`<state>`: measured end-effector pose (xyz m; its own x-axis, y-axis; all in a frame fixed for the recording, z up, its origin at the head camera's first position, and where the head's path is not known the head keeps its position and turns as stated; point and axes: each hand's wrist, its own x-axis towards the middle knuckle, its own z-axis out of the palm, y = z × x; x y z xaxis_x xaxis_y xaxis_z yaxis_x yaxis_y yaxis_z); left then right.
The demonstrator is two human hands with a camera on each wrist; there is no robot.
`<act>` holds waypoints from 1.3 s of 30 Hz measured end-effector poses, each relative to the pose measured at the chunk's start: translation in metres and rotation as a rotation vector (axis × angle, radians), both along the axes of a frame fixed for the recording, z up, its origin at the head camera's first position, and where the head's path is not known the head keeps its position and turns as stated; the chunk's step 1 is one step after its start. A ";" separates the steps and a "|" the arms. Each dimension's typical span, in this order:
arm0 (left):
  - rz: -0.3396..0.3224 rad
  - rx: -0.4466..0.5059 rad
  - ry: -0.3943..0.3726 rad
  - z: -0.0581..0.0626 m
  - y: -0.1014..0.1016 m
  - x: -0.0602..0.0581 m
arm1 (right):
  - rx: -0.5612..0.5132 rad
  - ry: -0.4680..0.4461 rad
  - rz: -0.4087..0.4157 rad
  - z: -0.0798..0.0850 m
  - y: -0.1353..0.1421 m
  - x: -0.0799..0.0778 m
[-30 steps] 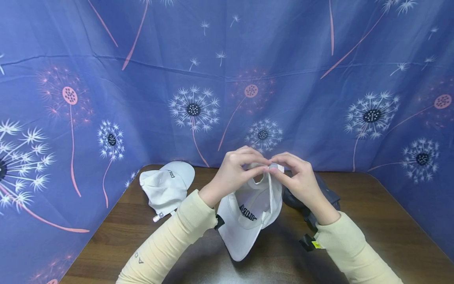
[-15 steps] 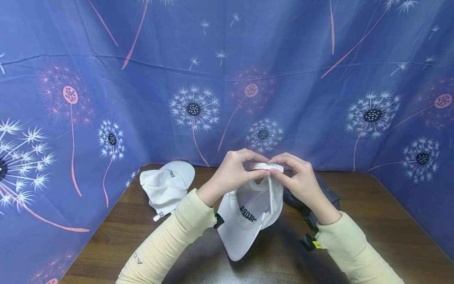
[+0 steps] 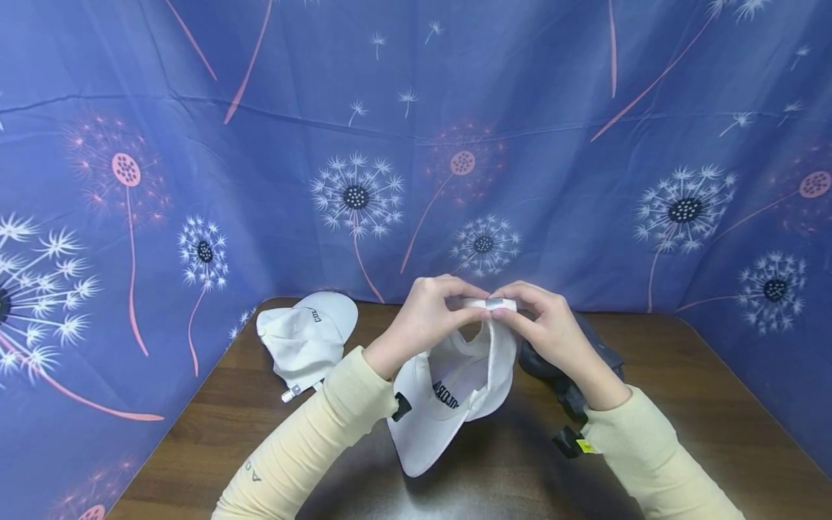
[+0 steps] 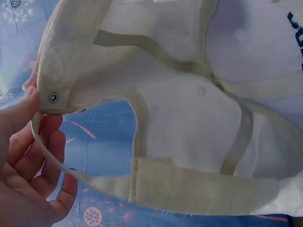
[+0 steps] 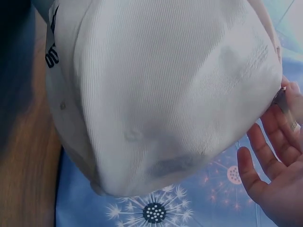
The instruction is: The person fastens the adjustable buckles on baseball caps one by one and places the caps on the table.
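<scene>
Both hands hold a white baseball cap [image 3: 422, 433] over the table, its visor hanging down and its hollow side facing the head camera. Dark raised lettering shows on its front panel. At the back of the cap, my left hand [image 3: 419, 318] pinches the adjustment strap [image 4: 111, 185] between thumb and fingers. Beside it, fingertips close together, my right hand [image 3: 552, 328] pinches the strap's end by a shiny metal buckle [image 3: 496, 304]. The left wrist view shows the inner seams, a metal eyelet [image 4: 53, 97] and the curved back opening. Outer ribbed fabric fills the right wrist view.
Another white cap [image 3: 302, 354] lies at the table's left back, its strap buckle [image 3: 291, 394] toward the front. Behind my right hand is a dark item [image 3: 601, 350], partly hidden. A blue dandelion-print cloth [image 3: 416, 180] hangs behind the brown wooden table [image 3: 682, 404].
My left fingers have slid slightly left along the strap, so more of it and the buckle show between the hands. The cap's visor has swung a little to the left.
</scene>
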<state>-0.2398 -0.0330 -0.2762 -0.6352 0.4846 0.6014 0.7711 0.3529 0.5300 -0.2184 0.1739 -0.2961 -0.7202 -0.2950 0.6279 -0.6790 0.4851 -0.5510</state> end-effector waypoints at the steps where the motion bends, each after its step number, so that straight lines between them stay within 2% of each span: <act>1: -0.001 -0.001 0.001 0.000 0.000 0.000 | -0.002 -0.007 -0.001 0.000 0.000 0.000; 10: -0.070 -0.005 -0.084 0.002 -0.001 -0.001 | -0.023 -0.078 0.002 0.003 0.003 0.003; 12: -0.084 0.000 -0.084 0.001 -0.001 0.000 | -0.026 -0.084 0.005 0.004 0.003 0.003; 19: -0.123 0.029 0.075 -0.003 0.001 0.000 | -0.004 -0.089 -0.010 0.005 0.002 0.006; 24: -0.107 0.054 0.166 -0.004 0.003 0.000 | -0.004 -0.097 -0.030 0.006 0.001 0.009; 28: -0.083 0.062 0.238 -0.004 0.002 -0.002 | -0.053 -0.099 -0.045 0.008 0.002 0.012; 36: -0.079 0.008 0.331 0.000 0.000 -0.002 | -0.161 -0.185 0.050 0.013 0.001 0.016; 39: -0.084 -0.007 0.351 0.001 0.000 -0.002 | -0.163 -0.200 0.043 0.014 0.001 0.016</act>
<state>-0.2419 -0.0333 -0.2755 -0.3482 0.5309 0.7726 0.9322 0.2833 0.2255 -0.2024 0.1746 -0.2823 -0.8239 -0.2348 0.5158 -0.5667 0.3515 -0.7452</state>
